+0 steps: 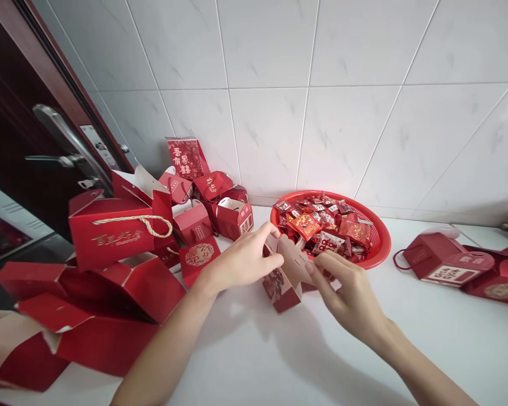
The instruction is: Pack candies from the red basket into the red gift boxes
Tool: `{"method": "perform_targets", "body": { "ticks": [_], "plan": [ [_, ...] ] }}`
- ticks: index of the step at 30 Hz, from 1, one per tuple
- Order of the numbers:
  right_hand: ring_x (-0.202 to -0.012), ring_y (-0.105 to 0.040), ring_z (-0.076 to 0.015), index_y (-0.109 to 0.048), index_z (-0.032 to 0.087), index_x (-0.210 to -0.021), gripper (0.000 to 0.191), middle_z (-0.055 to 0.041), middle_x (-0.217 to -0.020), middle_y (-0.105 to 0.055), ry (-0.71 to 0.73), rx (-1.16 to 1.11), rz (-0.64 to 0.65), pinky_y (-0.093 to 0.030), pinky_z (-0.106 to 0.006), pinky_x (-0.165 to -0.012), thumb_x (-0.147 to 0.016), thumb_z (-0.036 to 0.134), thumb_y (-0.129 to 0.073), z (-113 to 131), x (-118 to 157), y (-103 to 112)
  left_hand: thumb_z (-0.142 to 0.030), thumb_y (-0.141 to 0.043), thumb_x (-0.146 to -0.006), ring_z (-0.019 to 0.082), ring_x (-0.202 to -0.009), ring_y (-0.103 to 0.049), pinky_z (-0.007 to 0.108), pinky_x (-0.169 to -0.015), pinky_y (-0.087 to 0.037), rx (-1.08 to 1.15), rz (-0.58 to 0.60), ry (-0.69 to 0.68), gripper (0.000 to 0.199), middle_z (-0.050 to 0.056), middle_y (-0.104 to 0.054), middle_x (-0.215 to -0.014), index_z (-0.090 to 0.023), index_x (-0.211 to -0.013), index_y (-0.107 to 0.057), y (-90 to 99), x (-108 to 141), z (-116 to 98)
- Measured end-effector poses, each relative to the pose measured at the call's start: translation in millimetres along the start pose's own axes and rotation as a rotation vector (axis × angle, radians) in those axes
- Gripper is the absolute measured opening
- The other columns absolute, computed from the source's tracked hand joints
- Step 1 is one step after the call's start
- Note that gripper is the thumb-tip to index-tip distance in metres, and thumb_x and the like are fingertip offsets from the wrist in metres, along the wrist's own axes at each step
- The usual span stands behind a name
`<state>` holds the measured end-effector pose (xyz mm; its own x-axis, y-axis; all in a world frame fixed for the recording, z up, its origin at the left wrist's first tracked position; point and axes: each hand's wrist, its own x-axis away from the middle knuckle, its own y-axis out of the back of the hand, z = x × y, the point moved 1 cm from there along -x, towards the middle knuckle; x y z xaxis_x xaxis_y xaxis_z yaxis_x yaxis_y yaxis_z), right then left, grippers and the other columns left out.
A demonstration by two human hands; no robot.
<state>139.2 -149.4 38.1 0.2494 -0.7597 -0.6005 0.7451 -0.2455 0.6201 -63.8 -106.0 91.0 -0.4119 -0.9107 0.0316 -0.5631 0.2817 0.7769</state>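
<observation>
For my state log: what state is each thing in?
Small red cardboard box with pale inside: open, held by left hand and right hand.
Round red plastic basket: filled with wrapped packets.
Red cardboard boxes, left: piled, several open.
Dark door with silver handle: appears open.
Red cord-handled cardboard box, right: resting on white tabletop.

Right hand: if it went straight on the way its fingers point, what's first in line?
The open gift box at the right hand's fingertips. Past it, probably the left hand, though depth is unclear.
</observation>
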Motion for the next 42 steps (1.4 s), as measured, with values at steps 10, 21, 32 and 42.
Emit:
{"method": "perform_targets", "body": {
  "ticks": [10, 21, 32, 42],
  "plan": [
    [-0.061, -0.052, -0.0141, -0.056, 0.022, -0.077, 0.03, -0.0017, -0.07, -0.058, 0.075, -0.027, 0.043, -0.041, -0.026, -0.055, -0.105, 0.026, -0.046, -19, -1, 21, -0.024, -0.062, -0.079, 0.02, -0.097, -0.063, 0.029, -0.081, -0.049, -0.096, 0.136, -0.159, 0.01, 0.001, -0.061, -0.109, -0.025, -0.089, -0.063, -8.3, 5, -8],
    [-0.07, -0.056, -0.019, -0.061, 0.021, -0.085, 0.015, -0.004, -0.074, -0.066, 0.138, 0.037, 0.022, -0.048, -0.033, -0.063, -0.098, 0.027, -0.059, -24, 0, 14, -0.046, -0.07, -0.082, 0.024, -0.094, -0.066, 0.031, -0.078, -0.05, -0.15, 0.202, -0.164, 0.033, 0.004, -0.064, -0.114, -0.03, -0.111, -0.073, -19.4, 8, -10],
    [-0.052, -0.052, -0.0155, -0.049, 0.024, -0.071, 0.017, 0.0014, -0.064, -0.06, -0.188, 0.262, 0.321, -0.035, -0.026, -0.044, -0.082, 0.018, -0.06, -23, 2, 41, -0.039, -0.053, -0.092, 0.025, -0.094, -0.07, 0.032, -0.075, -0.052, -0.092, 0.091, -0.157, 0.028, 0.002, -0.077, -0.098, -0.028, -0.086, -0.078, -26.5, -7, 1],
    [-0.048, -0.058, -0.0159, -0.055, 0.024, -0.068, 0.019, 0.0013, -0.059, -0.064, -0.283, 0.228, 0.359, -0.034, -0.025, -0.042, -0.087, 0.024, -0.061, -35, -1, 54, -0.02, -0.052, -0.085, 0.024, -0.105, -0.071, 0.032, -0.086, -0.053, -0.095, 0.009, -0.134, 0.032, 0.0, -0.078, -0.114, -0.025, -0.102, -0.078, -29.9, -15, 3]
  ]
}}
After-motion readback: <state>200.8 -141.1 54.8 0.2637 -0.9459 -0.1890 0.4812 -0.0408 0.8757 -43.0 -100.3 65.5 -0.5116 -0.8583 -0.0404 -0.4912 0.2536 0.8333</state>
